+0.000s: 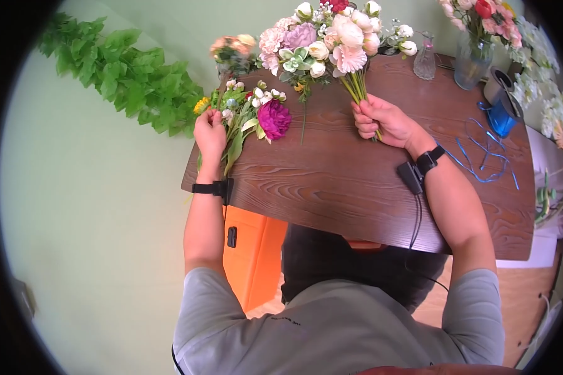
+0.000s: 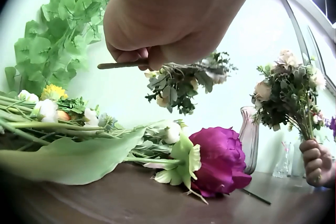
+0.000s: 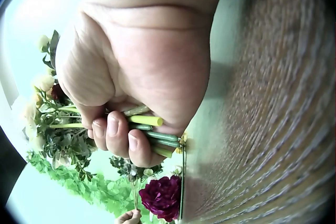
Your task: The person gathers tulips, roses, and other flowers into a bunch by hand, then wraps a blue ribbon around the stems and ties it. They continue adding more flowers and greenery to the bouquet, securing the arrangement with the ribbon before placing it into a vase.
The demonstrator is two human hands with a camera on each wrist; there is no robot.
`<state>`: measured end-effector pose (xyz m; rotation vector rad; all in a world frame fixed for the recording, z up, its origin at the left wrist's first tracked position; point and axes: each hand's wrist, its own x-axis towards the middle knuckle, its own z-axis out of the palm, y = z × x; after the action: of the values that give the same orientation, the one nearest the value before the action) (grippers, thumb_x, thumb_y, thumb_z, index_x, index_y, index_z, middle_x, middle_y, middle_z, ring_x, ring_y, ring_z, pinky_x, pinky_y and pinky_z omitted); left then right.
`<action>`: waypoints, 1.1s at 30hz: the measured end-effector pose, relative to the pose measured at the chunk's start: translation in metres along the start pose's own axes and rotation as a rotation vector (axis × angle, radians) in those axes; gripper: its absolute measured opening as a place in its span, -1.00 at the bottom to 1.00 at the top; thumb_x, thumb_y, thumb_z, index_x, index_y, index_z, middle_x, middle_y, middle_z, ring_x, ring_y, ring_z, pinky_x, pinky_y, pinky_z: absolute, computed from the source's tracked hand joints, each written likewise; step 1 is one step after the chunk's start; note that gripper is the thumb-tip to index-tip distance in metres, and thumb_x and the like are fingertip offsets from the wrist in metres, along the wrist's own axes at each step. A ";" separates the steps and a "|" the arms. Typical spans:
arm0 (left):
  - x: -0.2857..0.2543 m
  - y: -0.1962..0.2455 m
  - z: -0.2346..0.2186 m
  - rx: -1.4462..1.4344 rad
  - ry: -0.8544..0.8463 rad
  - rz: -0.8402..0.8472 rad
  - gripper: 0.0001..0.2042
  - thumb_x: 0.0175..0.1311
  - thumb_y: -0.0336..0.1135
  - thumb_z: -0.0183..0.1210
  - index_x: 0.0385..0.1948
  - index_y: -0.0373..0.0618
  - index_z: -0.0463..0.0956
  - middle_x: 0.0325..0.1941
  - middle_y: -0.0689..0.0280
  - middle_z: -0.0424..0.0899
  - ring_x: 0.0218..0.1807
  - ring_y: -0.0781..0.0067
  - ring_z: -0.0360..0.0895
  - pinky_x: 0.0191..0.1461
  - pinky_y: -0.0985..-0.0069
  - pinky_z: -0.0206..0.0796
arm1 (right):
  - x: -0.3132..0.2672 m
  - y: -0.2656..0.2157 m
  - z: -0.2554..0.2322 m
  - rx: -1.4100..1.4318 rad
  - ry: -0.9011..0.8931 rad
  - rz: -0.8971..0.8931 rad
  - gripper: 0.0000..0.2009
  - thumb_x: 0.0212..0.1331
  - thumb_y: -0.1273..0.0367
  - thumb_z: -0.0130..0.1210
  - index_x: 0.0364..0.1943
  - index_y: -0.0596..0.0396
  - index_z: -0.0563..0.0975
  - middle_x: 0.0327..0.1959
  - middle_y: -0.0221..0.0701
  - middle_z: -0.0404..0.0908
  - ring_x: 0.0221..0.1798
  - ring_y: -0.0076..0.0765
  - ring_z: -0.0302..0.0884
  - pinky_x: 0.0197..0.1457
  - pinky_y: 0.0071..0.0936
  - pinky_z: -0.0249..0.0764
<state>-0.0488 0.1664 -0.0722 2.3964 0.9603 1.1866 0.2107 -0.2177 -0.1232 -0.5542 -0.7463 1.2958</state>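
The left grip (image 1: 210, 134) is pinching a thin brown stem (image 2: 116, 66) between thumb and fingers, and the peach flower spray (image 1: 233, 47) of this stem is beyond the grip. The right grip (image 1: 386, 122) is closed around many green stems (image 1: 356, 86); the bouquet (image 1: 338, 40) of pink, white and lilac flowers spreads above it, and cut stem ends come out at its lower side. Just beside the left grip, to its right, the purple flower (image 1: 274, 119) lies on the brown surface (image 1: 331, 169), together with small white flowers (image 1: 266, 97). To the right of the right grip there are the loose blue ribbon (image 1: 498, 156) and, farther beyond, the glass vase (image 1: 472, 62) with pink flowers.
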 end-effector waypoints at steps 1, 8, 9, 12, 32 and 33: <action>0.000 0.001 -0.001 -0.050 0.000 -0.016 -0.75 0.48 -0.33 0.24 -0.04 -0.37 0.66 -0.26 0.21 0.77 -0.23 0.48 0.64 -0.08 0.48 0.48 | 0.000 0.000 0.000 0.000 0.000 0.000 -0.88 0.62 0.24 -0.04 -0.10 -0.08 0.42 -0.42 -0.67 0.26 -0.48 -0.74 0.14 -0.39 -0.66 0.14; -0.004 0.024 -0.004 -0.422 -0.021 -0.075 -0.77 0.48 -0.36 0.26 -0.01 -0.36 0.62 -0.26 0.33 0.69 -0.27 0.61 0.54 -0.14 0.56 0.45 | 0.000 -0.001 0.001 -0.001 0.001 -0.005 -0.87 0.62 0.24 -0.04 -0.10 -0.08 0.42 -0.42 -0.66 0.26 -0.47 -0.74 0.15 -0.38 -0.66 0.14; -0.007 0.032 -0.005 -0.518 -0.051 -0.088 -0.78 0.48 -0.38 0.25 0.00 -0.34 0.60 -0.24 0.33 0.68 -0.27 0.60 0.54 -0.14 0.57 0.45 | 0.000 0.000 0.001 0.002 0.000 -0.009 -0.87 0.62 0.24 -0.04 -0.10 -0.08 0.42 -0.41 -0.66 0.26 -0.47 -0.73 0.15 -0.37 -0.65 0.15; -0.020 0.058 -0.003 -0.722 -0.201 -0.089 -0.83 0.49 -0.44 0.22 0.00 -0.28 0.54 -0.22 0.32 0.67 -0.26 0.58 0.56 -0.13 0.60 0.45 | -0.001 0.000 0.001 0.006 -0.005 -0.024 -0.87 0.62 0.23 -0.04 -0.09 -0.08 0.42 -0.41 -0.66 0.27 -0.46 -0.73 0.15 -0.35 -0.65 0.16; -0.134 0.189 0.063 -0.810 -0.637 0.116 -0.82 0.53 -0.53 0.12 0.05 -0.18 0.37 -0.21 0.37 0.60 -0.23 0.66 0.54 -0.11 0.65 0.42 | 0.002 0.001 -0.002 0.008 -0.008 -0.111 -0.83 0.62 0.20 -0.04 -0.06 -0.04 0.40 -0.40 -0.64 0.27 -0.39 -0.67 0.23 -0.23 -0.57 0.29; -0.135 0.191 0.067 -0.792 -0.624 0.125 -0.82 0.53 -0.53 0.12 0.05 -0.18 0.37 -0.21 0.37 0.60 -0.24 0.66 0.54 -0.13 0.65 0.43 | 0.001 0.001 -0.002 0.003 0.006 -0.118 -0.83 0.62 0.20 -0.03 -0.06 -0.04 0.40 -0.40 -0.63 0.28 -0.38 -0.65 0.25 -0.22 -0.56 0.31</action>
<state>0.0281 -0.0634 -0.0924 1.9530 0.0971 0.5922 0.2115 -0.2161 -0.1246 -0.5041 -0.7605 1.1853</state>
